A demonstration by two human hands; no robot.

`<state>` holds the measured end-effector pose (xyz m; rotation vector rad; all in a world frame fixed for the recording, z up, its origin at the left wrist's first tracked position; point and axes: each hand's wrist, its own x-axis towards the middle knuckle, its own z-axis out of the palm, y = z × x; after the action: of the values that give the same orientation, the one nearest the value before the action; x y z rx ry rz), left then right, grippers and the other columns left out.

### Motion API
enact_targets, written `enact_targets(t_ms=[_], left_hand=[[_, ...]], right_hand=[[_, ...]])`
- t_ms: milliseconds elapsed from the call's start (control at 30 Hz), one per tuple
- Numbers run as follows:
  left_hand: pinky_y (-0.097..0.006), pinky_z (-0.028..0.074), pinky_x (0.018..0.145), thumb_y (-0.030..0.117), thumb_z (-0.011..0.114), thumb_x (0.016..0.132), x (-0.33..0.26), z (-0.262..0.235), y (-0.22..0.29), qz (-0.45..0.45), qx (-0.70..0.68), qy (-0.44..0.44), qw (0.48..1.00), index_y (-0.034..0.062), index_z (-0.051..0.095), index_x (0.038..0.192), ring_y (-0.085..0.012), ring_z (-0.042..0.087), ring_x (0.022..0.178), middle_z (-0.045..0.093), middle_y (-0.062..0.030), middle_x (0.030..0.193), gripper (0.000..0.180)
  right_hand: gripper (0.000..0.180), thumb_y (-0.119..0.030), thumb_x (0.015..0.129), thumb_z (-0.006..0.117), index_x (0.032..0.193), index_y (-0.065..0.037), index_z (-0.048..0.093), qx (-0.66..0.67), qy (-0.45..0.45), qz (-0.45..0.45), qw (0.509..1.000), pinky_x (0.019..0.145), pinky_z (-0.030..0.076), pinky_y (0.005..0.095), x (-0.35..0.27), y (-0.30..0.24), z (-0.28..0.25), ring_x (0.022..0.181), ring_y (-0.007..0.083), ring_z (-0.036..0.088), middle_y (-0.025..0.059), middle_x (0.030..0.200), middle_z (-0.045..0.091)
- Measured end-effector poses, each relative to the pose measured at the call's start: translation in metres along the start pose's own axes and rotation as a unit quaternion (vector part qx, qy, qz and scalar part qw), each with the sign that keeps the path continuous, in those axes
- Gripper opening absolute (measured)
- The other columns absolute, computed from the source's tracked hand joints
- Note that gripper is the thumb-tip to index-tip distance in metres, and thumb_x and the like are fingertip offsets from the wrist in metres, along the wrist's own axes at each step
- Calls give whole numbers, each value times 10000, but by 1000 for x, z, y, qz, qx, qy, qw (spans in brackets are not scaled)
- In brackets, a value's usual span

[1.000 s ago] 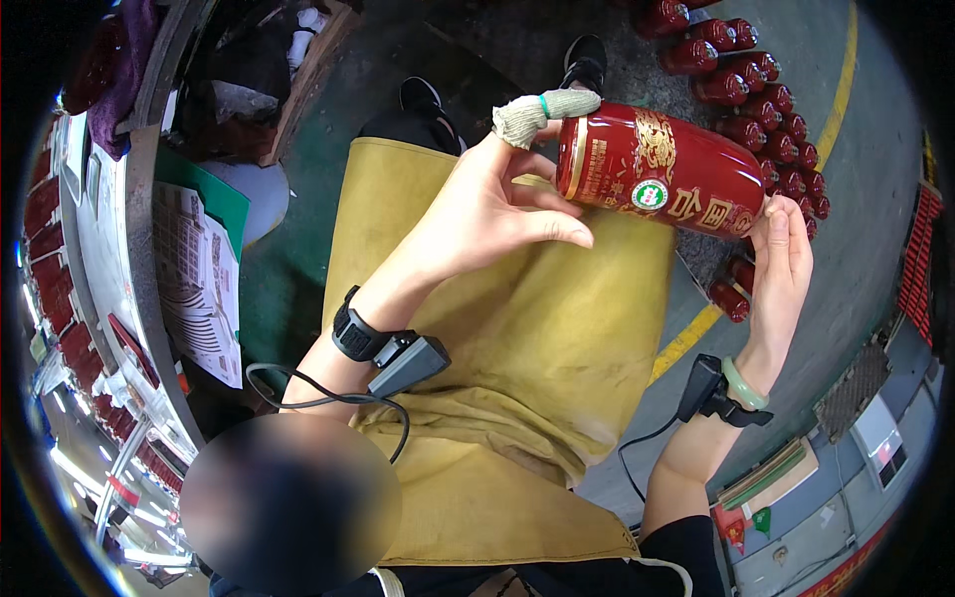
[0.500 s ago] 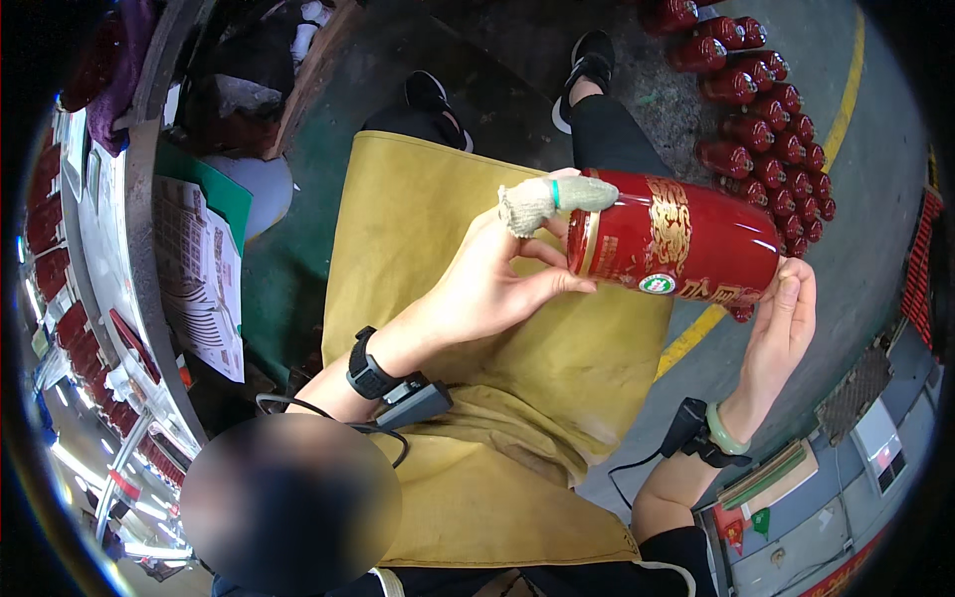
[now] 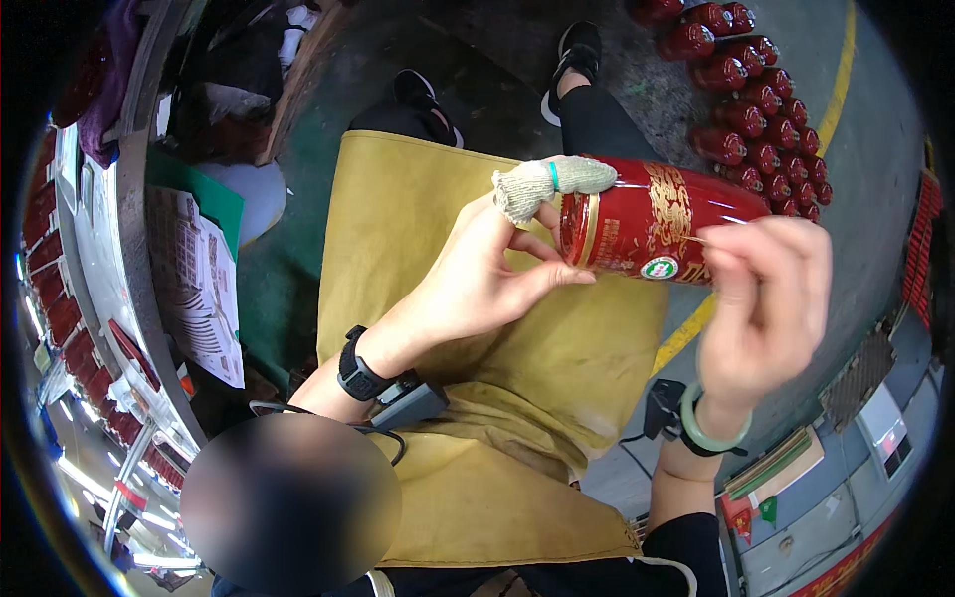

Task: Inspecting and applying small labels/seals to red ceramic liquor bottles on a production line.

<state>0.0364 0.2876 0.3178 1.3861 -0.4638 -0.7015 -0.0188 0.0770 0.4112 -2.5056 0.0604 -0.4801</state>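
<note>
A glossy red bottle (image 3: 629, 224) with gold decoration and a round green-and-white label lies sideways above my apron. My left hand (image 3: 487, 264) is closed on its left end, thumb below and a finger in a knitted cover (image 3: 557, 187) along the top. On the bottle's right part, my right hand (image 3: 771, 289) pinches a thin, needle-like tool (image 3: 699, 240), its tip close to the gold pattern. Whether the tip touches the glass, I cannot tell. The right fingers hide the bottle's right end.
Many similar red bottles (image 3: 741, 117) stand in rows on the floor at the upper right, beside a yellow line (image 3: 844, 75). A yellow apron (image 3: 398, 229) covers my lap. On the left are printed sheets (image 3: 204, 289) and a curved bench edge (image 3: 139, 214).
My right hand has left the bottle's right end and moved up and over its front, now showing a thin tool in its fingers. The left hand keeps its hold, shifting slightly left.
</note>
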Motion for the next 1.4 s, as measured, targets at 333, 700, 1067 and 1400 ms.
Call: enact_targets(t_ms=[333,700,1067,1400], left_hand=[[-263,608,706,-1,815,809,2,5,-1,-1,-34,59,998,22,539,1360,-138,667,867,623,-69,1036,617],[-269,613,719,33,835,800,2,5,0,-22,-22,61,998,16,542,1361,-144,663,901,632,-82,1110,634],[-269,614,726,35,842,789,3,5,0,-1,-16,64,998,17,537,1373,-146,655,904,638,-80,1113,659],[-325,606,897,-44,794,821,6,-2,5,-63,-30,14,997,34,442,1449,-191,617,1186,535,-103,1404,724]], right_hand=[[289,25,648,803,922,5,716,70,-71,-76,992,609,442,352,13,-7,34,726,240,545,81,833,545],[274,35,663,802,918,10,706,73,-68,-62,993,611,441,355,15,-6,37,724,242,541,85,821,536],[248,42,682,795,907,20,694,65,-73,-69,993,616,449,358,16,-5,41,731,247,548,84,818,531],[233,39,663,770,877,-12,694,98,-105,-94,985,635,448,359,22,-2,39,751,250,539,76,825,524]])
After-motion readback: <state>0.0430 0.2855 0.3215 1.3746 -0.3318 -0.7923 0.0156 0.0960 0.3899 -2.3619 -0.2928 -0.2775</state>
